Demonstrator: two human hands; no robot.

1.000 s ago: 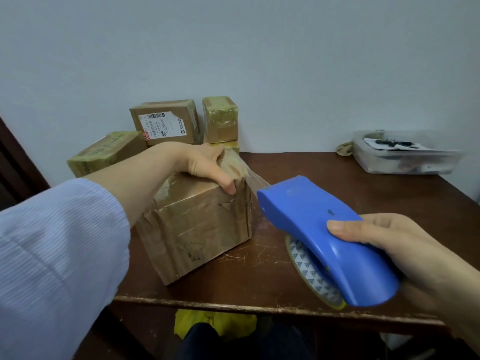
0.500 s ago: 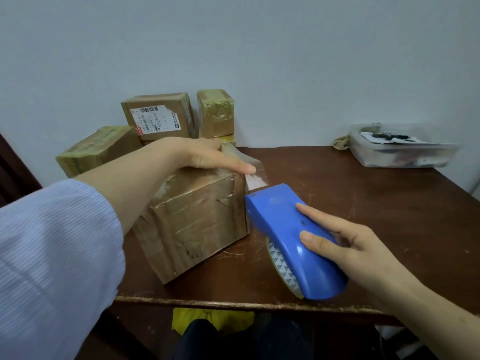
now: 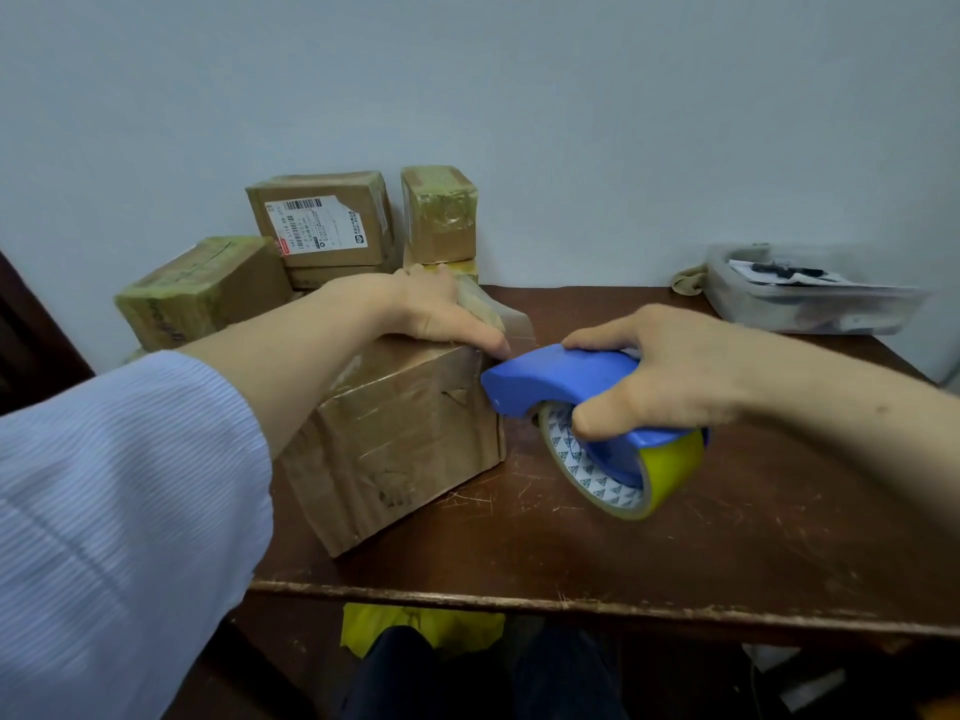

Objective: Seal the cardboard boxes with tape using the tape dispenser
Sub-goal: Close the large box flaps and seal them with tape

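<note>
**One box under tape, dispenser at its corner**

Head view. A brown cardboard box (image 3: 395, 439) sits near the front edge of the dark wooden table (image 3: 727, 537), turned with one corner toward the camera, its sides already glossy with tape. The left hand (image 3: 441, 317), coming out of a pale blue striped sleeve (image 3: 119, 485), lies on the box top. Its grip is released: the fingers press flat on the top, with one tip at the right-hand upper corner. A clear strip of tape (image 3: 514, 324) shows just beyond that fingertip, reaching off the box toward the dispenser.

The right hand (image 3: 675, 371) has its grip clenched round the blue tape dispenser (image 3: 550, 376), fingers over the top and thumb on the near side. The dispenser's nose touches, or all but touches, the box's upper right corner. Its yellow tape roll (image 3: 670, 465) hangs low, close to the table.

The step in hand looks like laying a strip across the box top and down its right side. The next move probably calls for a steady left hand to anchor the tape while the right draws the dispenser down the side. A twist against the blade would then cut it.

Several more cardboard boxes stand against the wall behind: a labelled box (image 3: 322, 220), a small box (image 3: 439, 213) and a greenish-taped box (image 3: 202, 288). A clear plastic container (image 3: 810, 304) sits at the far right of the table.
</note>
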